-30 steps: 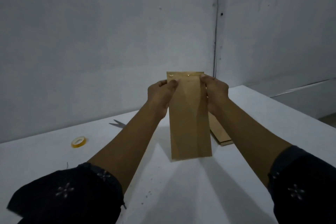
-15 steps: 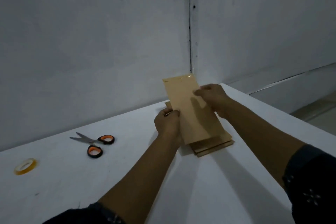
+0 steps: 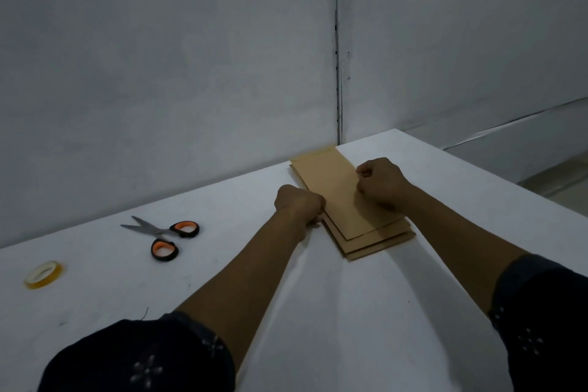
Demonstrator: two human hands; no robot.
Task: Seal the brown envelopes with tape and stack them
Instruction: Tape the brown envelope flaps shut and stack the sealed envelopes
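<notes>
The brown envelopes [image 3: 353, 207] lie in a low pile on the white table [image 3: 318, 312], toward its far right corner, and the step in hand looks like the stacking one: the top envelope is being settled onto those beneath it. Nearest the camera, two dark sleeves [image 3: 140, 356] with a small flower pattern frame the view, and bare forearms reach forward from them to the pile.

The left hand [image 3: 299, 204] sits at the pile's left edge, fingers curled under and hidden behind the knuckles; it seems to pinch or steady that edge, though I cannot tell exactly how much paper it holds. The right hand [image 3: 381, 184] rests on the top envelope near its right edge, fingers bent and thumb tucked, apparently gripping that edge. The near ends of the lower envelopes stick out in steps, so the pile is not yet square.

To the left, well apart from the hands, a tape roll [image 3: 43, 274] lies flat near the table's left side, and orange-handled scissors [image 3: 165, 235] lie open between it and the pile. Beyond the pile stand the grey walls [image 3: 159, 57].

The next move probably calls for nudging the edges into line and letting go. Whether more unsealed envelopes remain cannot be seen from here.
</notes>
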